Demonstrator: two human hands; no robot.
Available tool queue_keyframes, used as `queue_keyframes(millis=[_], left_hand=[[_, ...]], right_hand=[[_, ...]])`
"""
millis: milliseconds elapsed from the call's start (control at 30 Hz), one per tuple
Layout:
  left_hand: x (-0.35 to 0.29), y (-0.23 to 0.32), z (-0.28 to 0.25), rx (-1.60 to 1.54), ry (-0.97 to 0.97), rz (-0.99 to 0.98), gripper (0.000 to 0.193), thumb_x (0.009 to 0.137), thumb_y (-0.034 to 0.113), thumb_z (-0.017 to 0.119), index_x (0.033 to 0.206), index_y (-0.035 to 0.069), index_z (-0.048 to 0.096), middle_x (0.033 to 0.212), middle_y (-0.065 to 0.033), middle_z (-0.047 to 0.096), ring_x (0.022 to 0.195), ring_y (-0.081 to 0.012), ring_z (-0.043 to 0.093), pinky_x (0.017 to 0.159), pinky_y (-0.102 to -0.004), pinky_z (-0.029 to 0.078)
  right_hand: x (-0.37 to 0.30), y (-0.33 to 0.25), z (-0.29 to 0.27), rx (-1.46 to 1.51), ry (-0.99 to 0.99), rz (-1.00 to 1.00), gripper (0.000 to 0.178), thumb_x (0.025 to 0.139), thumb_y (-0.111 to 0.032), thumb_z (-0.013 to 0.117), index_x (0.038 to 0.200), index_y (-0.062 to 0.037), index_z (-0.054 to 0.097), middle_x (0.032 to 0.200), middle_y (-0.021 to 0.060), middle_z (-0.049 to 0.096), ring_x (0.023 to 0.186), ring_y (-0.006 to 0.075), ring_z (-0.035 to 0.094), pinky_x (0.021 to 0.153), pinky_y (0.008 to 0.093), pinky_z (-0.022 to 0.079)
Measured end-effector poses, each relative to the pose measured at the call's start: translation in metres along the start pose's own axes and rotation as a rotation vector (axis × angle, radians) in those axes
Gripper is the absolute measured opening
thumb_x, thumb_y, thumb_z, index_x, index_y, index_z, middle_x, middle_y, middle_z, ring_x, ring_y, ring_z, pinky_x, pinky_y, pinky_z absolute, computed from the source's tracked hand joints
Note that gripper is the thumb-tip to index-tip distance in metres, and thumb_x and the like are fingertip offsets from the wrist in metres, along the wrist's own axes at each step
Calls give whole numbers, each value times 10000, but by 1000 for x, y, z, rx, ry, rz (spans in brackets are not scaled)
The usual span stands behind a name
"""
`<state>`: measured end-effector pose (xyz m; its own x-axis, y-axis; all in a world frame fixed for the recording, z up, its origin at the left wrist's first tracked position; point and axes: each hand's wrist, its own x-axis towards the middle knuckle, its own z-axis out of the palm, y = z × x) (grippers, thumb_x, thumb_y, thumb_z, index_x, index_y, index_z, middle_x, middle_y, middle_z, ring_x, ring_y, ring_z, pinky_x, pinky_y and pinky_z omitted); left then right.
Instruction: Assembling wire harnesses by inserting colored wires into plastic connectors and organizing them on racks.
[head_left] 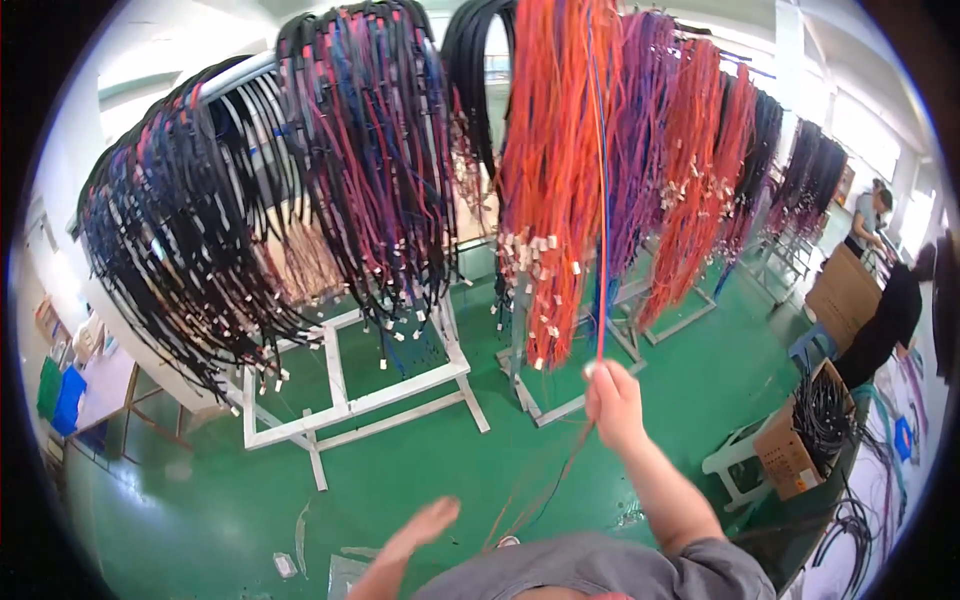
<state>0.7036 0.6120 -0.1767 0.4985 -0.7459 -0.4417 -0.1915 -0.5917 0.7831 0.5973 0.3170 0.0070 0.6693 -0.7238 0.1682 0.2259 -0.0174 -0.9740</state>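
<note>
My right hand [615, 400] is closed around a few thin wires in front of the racks. Above it a red wire [602, 300] runs taut up to the orange-red wire bundle [555, 130], with blue beside it. Below the fist the loose wire ends [562, 475] trail down toward my body. White connectors [540, 350] hang at the bottom of the orange-red bundle. My left hand [430, 522] is low and to the left, over the floor and apart from the wires. Motion smears its fingers, and I see nothing in it.
Black cable harnesses [365, 150] hang on a white metal frame [400, 388] at the left. Purple wires [640, 130] and more orange bundles hang behind to the right. A cardboard box of black cables [790, 450] rests on a white stool [735, 462]. A person [868, 220] stands far right.
</note>
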Motion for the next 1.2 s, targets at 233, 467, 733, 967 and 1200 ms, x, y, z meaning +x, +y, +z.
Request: queue_keyframes(millis=[233,467,733,967,1200], left_hand=[[77,367,-15,-742,-399,1060,517,874,379,292,1237,13,250,1052,-157,498,1000,-266,467,914,-399,290],[114,534,-112,-1309,-143,743,147,844,110,373,902,-8,439,528,36,330,389,-60,275,354,-199,255],[67,538,-185,-1163,376,899,136,857,139,383,871,17,442,504,39,290,385,-65,216,342,-198,168],[71,474,-148,-877,222,817,122,823,159,446,819,42,480,471,64,292,365,-56,290,322,-207,213],[64,403,-87,-863,223,830,229,878,235,367,788,54,473,487,36,354,373,-47,278,338,-188,221]], right_hand=[[-40,-62,-46,-226,-77,20,175,856,-133,409,812,-17,532,496,-49,362,435,28,314,391,186,251],[-36,-66,-68,-374,-166,-219,153,854,-128,413,818,-32,526,510,-62,378,424,21,310,395,173,250],[-12,-62,-89,-274,-239,-134,182,869,-161,393,862,-28,517,508,-43,388,420,31,343,387,178,280],[11,-25,-86,-619,-409,28,267,855,-193,430,1018,10,491,732,54,560,665,115,527,614,238,426],[105,-121,7,-19,-365,-142,446,834,-344,449,1092,19,428,1016,151,532,977,222,490,847,332,365]])
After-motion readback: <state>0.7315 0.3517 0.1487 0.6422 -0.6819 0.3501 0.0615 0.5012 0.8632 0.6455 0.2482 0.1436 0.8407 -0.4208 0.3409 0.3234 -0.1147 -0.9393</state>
